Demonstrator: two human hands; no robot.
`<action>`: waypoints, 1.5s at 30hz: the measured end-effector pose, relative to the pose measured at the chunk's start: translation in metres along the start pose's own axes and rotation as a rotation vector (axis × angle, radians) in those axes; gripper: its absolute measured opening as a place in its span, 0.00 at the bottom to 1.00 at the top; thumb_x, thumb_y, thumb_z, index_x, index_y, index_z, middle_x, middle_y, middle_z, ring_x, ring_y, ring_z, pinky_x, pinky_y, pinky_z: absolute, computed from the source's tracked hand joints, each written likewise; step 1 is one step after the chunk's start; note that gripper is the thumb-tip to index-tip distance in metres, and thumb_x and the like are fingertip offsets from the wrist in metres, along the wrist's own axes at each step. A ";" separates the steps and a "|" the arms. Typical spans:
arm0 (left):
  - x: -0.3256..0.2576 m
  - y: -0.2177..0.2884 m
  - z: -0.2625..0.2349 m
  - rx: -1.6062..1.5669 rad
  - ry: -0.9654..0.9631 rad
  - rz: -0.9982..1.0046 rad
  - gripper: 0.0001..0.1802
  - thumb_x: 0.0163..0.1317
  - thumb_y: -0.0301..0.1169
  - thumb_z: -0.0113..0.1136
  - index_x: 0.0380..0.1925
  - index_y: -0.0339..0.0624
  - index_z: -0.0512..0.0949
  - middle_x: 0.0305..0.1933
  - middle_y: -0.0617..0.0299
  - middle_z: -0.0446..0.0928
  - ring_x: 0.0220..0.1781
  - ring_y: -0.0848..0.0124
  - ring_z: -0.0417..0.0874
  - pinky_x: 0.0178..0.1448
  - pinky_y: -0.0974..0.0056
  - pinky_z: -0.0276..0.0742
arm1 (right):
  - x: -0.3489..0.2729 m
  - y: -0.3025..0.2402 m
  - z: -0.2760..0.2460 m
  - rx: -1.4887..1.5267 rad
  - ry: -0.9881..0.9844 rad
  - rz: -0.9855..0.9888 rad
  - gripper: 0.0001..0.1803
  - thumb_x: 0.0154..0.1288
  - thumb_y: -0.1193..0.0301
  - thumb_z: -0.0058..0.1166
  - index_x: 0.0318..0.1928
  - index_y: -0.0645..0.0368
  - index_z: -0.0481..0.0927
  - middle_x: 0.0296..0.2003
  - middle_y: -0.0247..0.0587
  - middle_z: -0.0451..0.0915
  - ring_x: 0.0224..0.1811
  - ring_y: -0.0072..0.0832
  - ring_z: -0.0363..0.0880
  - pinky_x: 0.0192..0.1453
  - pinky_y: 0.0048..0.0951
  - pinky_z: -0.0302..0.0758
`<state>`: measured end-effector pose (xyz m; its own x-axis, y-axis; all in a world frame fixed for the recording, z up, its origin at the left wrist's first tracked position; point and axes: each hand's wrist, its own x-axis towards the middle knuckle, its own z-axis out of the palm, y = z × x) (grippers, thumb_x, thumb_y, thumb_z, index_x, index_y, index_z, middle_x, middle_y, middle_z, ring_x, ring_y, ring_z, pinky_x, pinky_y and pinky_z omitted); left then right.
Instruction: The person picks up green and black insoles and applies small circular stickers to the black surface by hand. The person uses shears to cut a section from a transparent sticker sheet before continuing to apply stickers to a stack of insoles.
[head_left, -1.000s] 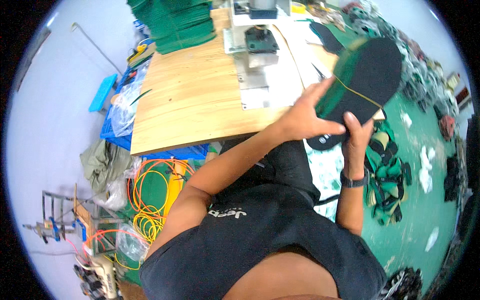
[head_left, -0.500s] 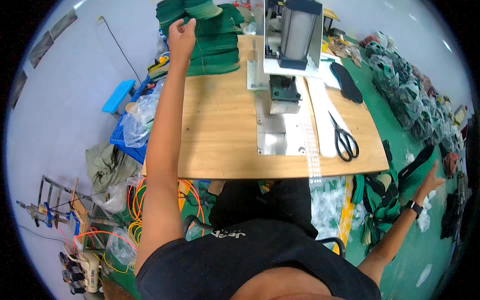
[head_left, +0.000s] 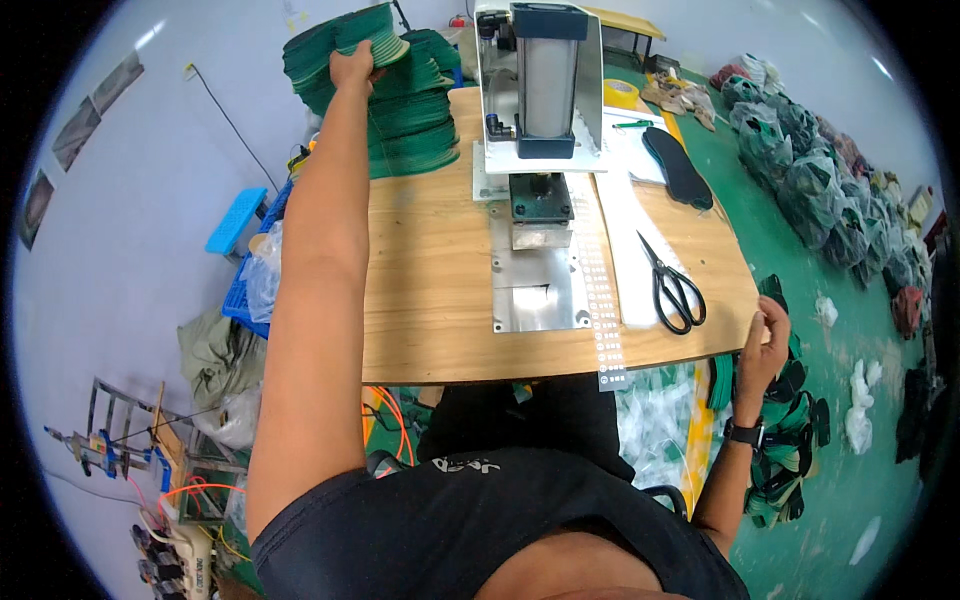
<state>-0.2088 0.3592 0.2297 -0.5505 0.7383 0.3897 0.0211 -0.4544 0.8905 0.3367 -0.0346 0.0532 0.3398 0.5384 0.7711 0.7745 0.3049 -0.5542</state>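
Since half a second ago, my right hand (head_left: 762,335) has come in from out over the floor and now sits at the right edge of the wooden table (head_left: 430,290), fingers loosely curled and holding nothing, while my left hand (head_left: 352,68) stays stretched far forward, fingers closed over the top green insole (head_left: 372,33) of the stack of green insoles (head_left: 400,110) at the far left corner. From the head view, the press machine (head_left: 540,90) stands just right of that left hand, its metal base plate (head_left: 535,285) running back toward me. Black scissors (head_left: 675,290) lie on a white sheet just ahead of my right hand, and a black insole (head_left: 678,165) lies farther beyond them. Between my left arm and the base plate, bare tabletop leaves open room; the near edge is unobstructed.
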 end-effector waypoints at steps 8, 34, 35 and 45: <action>-0.095 0.032 -0.070 -0.005 -0.088 0.651 0.23 0.56 0.29 0.59 0.53 0.38 0.72 0.42 0.61 0.77 0.39 0.72 0.76 0.43 0.66 0.75 | -0.012 -0.073 0.047 0.436 -0.099 0.015 0.08 0.66 0.81 0.42 0.41 0.67 0.75 0.41 0.42 0.76 0.43 0.26 0.73 0.49 0.24 0.69; -0.319 0.004 -0.252 0.267 -0.830 -0.238 0.45 0.55 0.32 0.64 0.68 0.36 0.48 0.60 0.44 0.67 0.59 0.62 0.71 0.62 0.61 0.67 | -0.101 -0.268 0.243 0.846 -1.009 -0.003 0.40 0.52 0.58 0.64 0.59 0.68 0.61 0.46 0.57 0.76 0.48 0.45 0.76 0.52 0.38 0.73; -0.318 0.008 -0.251 0.237 -0.834 -0.246 0.43 0.56 0.31 0.63 0.68 0.39 0.50 0.59 0.45 0.69 0.57 0.62 0.72 0.61 0.62 0.67 | -0.100 -0.270 0.240 0.825 -1.033 -0.032 0.44 0.51 0.59 0.66 0.62 0.67 0.58 0.49 0.54 0.74 0.52 0.39 0.74 0.55 0.35 0.71; -0.317 0.012 -0.255 0.170 -0.688 -0.167 0.39 0.53 0.30 0.65 0.64 0.37 0.59 0.62 0.47 0.66 0.62 0.62 0.69 0.65 0.61 0.62 | -0.083 -0.278 0.250 0.994 -1.053 -0.105 0.53 0.44 0.54 0.69 0.62 0.74 0.55 0.54 0.65 0.67 0.59 0.51 0.65 0.63 0.42 0.62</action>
<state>-0.2470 -0.0073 0.0572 0.0903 0.9628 0.2545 0.1429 -0.2654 0.9535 -0.0400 0.0324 0.0647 -0.5752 0.6622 0.4802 -0.0602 0.5511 -0.8322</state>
